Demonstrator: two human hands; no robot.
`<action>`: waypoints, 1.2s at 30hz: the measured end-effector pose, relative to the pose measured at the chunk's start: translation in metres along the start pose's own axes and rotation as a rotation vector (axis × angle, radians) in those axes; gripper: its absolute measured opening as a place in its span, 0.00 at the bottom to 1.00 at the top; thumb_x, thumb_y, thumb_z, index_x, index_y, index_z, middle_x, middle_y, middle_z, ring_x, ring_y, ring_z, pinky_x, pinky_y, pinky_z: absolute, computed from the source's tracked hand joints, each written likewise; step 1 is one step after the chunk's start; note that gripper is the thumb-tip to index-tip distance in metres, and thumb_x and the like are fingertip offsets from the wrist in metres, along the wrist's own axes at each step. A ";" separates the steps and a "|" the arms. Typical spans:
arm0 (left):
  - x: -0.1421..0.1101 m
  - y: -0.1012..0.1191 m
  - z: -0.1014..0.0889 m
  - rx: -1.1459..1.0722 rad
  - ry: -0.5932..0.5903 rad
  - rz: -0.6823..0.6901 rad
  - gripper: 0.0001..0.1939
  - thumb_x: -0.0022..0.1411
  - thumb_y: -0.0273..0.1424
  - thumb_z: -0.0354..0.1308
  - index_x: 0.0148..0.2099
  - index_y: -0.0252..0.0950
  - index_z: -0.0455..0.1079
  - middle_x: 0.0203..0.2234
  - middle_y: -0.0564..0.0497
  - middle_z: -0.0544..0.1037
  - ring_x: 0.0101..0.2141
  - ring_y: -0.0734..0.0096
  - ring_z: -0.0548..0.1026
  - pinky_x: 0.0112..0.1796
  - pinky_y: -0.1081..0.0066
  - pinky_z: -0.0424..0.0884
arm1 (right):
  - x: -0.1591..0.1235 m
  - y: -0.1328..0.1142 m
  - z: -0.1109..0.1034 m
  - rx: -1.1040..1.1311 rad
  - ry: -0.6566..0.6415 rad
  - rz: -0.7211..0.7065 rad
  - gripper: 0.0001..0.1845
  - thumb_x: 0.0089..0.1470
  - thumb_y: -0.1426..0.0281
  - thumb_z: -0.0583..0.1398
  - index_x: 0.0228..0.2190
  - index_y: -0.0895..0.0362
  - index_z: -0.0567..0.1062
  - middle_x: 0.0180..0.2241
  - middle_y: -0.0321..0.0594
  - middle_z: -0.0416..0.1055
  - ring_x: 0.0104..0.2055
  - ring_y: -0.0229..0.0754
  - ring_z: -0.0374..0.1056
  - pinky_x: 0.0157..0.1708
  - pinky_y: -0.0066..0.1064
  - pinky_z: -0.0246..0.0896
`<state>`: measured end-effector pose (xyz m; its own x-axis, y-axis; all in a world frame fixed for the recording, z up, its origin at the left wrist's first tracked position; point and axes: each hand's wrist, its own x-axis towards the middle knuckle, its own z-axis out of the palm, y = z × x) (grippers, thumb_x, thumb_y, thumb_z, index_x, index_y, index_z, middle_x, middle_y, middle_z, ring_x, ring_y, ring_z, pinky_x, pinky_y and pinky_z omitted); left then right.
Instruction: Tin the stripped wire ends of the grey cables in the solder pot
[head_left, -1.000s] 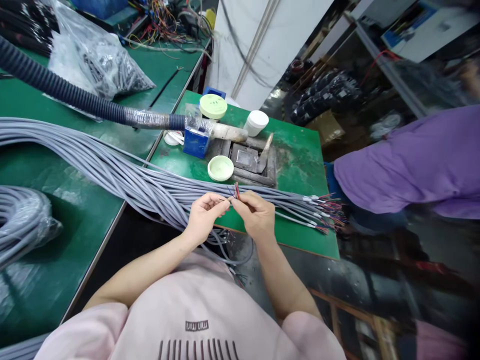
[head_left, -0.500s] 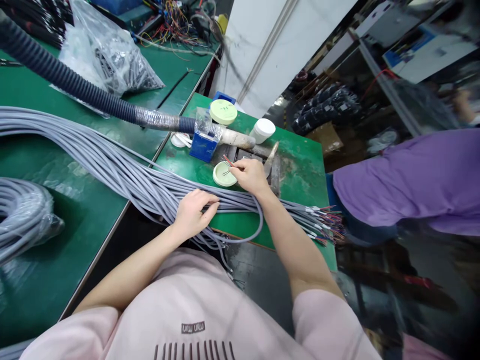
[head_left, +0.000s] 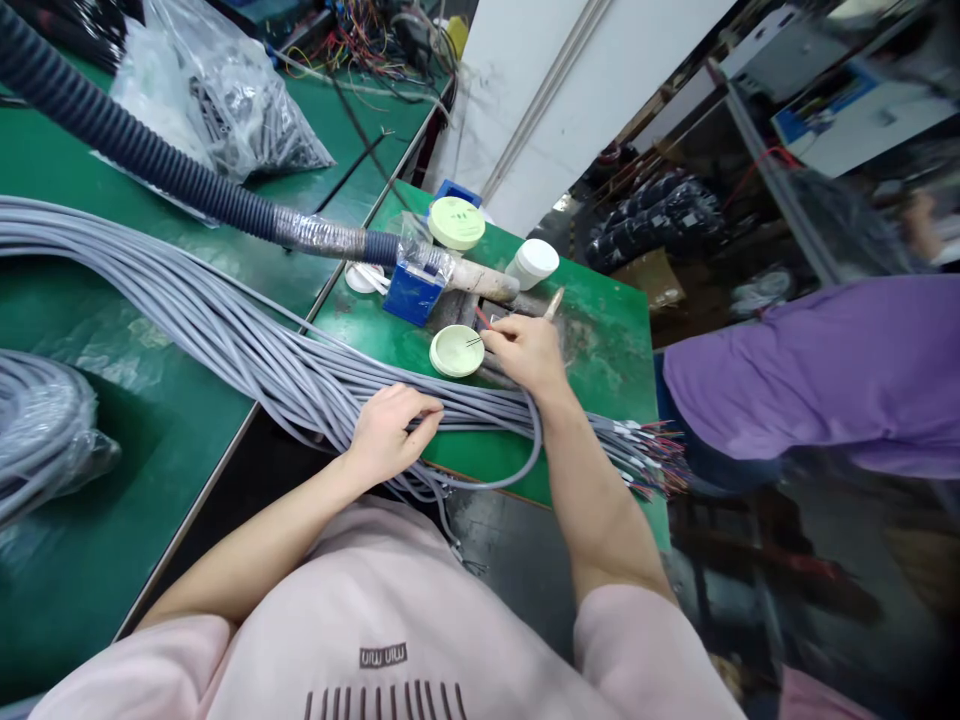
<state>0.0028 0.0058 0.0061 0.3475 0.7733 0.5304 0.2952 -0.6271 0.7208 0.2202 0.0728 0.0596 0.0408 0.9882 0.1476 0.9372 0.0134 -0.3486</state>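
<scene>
My right hand (head_left: 527, 352) pinches the stripped end of a grey cable (head_left: 534, 445), which loops down from it and back towards the bundle. Thin red and black wires (head_left: 474, 342) poke out left of its fingertips, the dark ones by the rim of a small pale-green cup (head_left: 454, 352). Curled over the thick bundle of grey cables (head_left: 300, 365) is my left hand (head_left: 396, 425), with its fingers together; what lies under them is partly hidden. At the bundle's right end, the cables (head_left: 645, 450) fan out into bare coloured wires and white labels.
A ribbed hose (head_left: 187, 190) runs to a blue box (head_left: 412, 292) behind the cup. Nearby stand a round pale-green lid (head_left: 456, 222), a white tub (head_left: 534, 262) and a wooden-handled tool (head_left: 553, 303). A person in purple (head_left: 810, 380) is at the right.
My right hand has shifted right with the wire ends, from over the cup to its right rim. My left hand has stayed on the bundle. The view has shifted slightly.
</scene>
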 end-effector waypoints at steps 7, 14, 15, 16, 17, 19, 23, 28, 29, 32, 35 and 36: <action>0.000 0.000 0.001 0.001 -0.045 -0.016 0.07 0.64 0.29 0.54 0.36 0.37 0.72 0.26 0.51 0.78 0.29 0.70 0.71 0.33 0.68 0.66 | 0.006 0.061 -0.010 0.022 0.172 0.266 0.14 0.45 0.65 0.58 0.22 0.60 0.81 0.18 0.38 0.71 0.24 0.40 0.64 0.25 0.29 0.51; 0.000 0.001 0.002 0.014 -0.049 -0.014 0.07 0.64 0.29 0.54 0.35 0.37 0.72 0.27 0.50 0.79 0.29 0.69 0.72 0.34 0.68 0.67 | 0.016 0.081 0.003 -0.087 0.106 0.346 0.14 0.45 0.65 0.59 0.24 0.59 0.82 0.21 0.40 0.73 0.27 0.41 0.67 0.27 0.29 0.53; 0.000 0.001 0.002 0.016 -0.051 -0.012 0.07 0.64 0.29 0.54 0.35 0.36 0.72 0.27 0.50 0.79 0.29 0.69 0.72 0.34 0.67 0.67 | 0.017 0.081 0.004 -0.099 0.100 0.347 0.14 0.45 0.65 0.59 0.25 0.59 0.82 0.21 0.40 0.74 0.28 0.41 0.67 0.28 0.29 0.54; 0.000 0.002 0.002 0.019 -0.053 -0.012 0.07 0.64 0.29 0.54 0.35 0.37 0.72 0.27 0.50 0.79 0.29 0.69 0.72 0.34 0.67 0.67 | 0.018 0.081 0.005 -0.114 0.096 0.347 0.14 0.45 0.65 0.59 0.25 0.59 0.83 0.22 0.40 0.75 0.28 0.41 0.68 0.29 0.29 0.55; 0.000 0.002 0.002 0.024 -0.055 -0.014 0.07 0.64 0.29 0.54 0.35 0.37 0.72 0.27 0.50 0.79 0.29 0.69 0.72 0.34 0.67 0.67 | 0.019 0.082 0.007 -0.130 0.091 0.347 0.13 0.45 0.65 0.59 0.25 0.58 0.83 0.23 0.40 0.75 0.29 0.42 0.68 0.29 0.29 0.55; 0.000 0.002 0.002 0.033 -0.059 -0.022 0.07 0.64 0.30 0.53 0.35 0.37 0.72 0.28 0.50 0.79 0.30 0.69 0.73 0.34 0.67 0.67 | 0.020 0.081 0.009 -0.162 0.078 0.347 0.13 0.46 0.65 0.59 0.25 0.58 0.83 0.23 0.41 0.76 0.29 0.42 0.69 0.29 0.29 0.55; 0.000 0.003 0.002 0.031 -0.060 -0.024 0.07 0.64 0.29 0.54 0.35 0.37 0.72 0.27 0.50 0.79 0.30 0.69 0.73 0.34 0.67 0.67 | 0.022 0.080 0.013 -0.200 0.052 0.349 0.13 0.46 0.66 0.59 0.26 0.58 0.83 0.24 0.41 0.76 0.29 0.42 0.69 0.30 0.30 0.56; 0.000 0.003 0.002 0.035 -0.049 -0.010 0.07 0.64 0.29 0.54 0.35 0.36 0.72 0.27 0.50 0.79 0.29 0.70 0.72 0.34 0.68 0.66 | 0.019 0.078 0.006 -0.162 0.068 0.353 0.13 0.46 0.66 0.59 0.26 0.58 0.83 0.23 0.41 0.75 0.29 0.42 0.68 0.30 0.30 0.56; 0.000 0.003 0.002 0.038 -0.048 -0.002 0.07 0.64 0.29 0.54 0.35 0.36 0.72 0.28 0.50 0.79 0.29 0.70 0.72 0.33 0.68 0.66 | 0.017 0.076 0.003 -0.127 0.088 0.339 0.13 0.46 0.66 0.59 0.25 0.59 0.83 0.22 0.41 0.75 0.28 0.42 0.68 0.29 0.30 0.56; 0.000 0.002 0.002 0.045 -0.052 0.020 0.07 0.64 0.28 0.54 0.35 0.36 0.72 0.29 0.50 0.80 0.29 0.70 0.72 0.33 0.68 0.66 | 0.006 0.064 -0.010 0.031 0.133 0.260 0.14 0.46 0.64 0.58 0.23 0.60 0.81 0.20 0.38 0.72 0.25 0.40 0.65 0.27 0.29 0.54; -0.001 0.002 0.002 0.057 -0.061 0.013 0.07 0.64 0.29 0.54 0.35 0.37 0.72 0.29 0.50 0.80 0.29 0.70 0.72 0.33 0.68 0.66 | -0.005 0.040 -0.019 0.154 0.108 0.150 0.14 0.46 0.64 0.59 0.20 0.60 0.78 0.19 0.37 0.69 0.24 0.38 0.63 0.26 0.29 0.53; -0.001 0.002 0.002 0.061 -0.062 0.008 0.07 0.64 0.29 0.54 0.35 0.37 0.72 0.29 0.50 0.80 0.29 0.70 0.72 0.33 0.68 0.66 | -0.008 0.031 -0.020 0.175 0.089 0.111 0.14 0.46 0.64 0.59 0.19 0.60 0.78 0.19 0.36 0.69 0.24 0.38 0.63 0.26 0.29 0.53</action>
<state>0.0050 0.0041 0.0059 0.4040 0.7621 0.5060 0.3453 -0.6392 0.6871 0.2553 0.0625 0.0658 0.1783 0.9678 0.1775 0.8513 -0.0613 -0.5211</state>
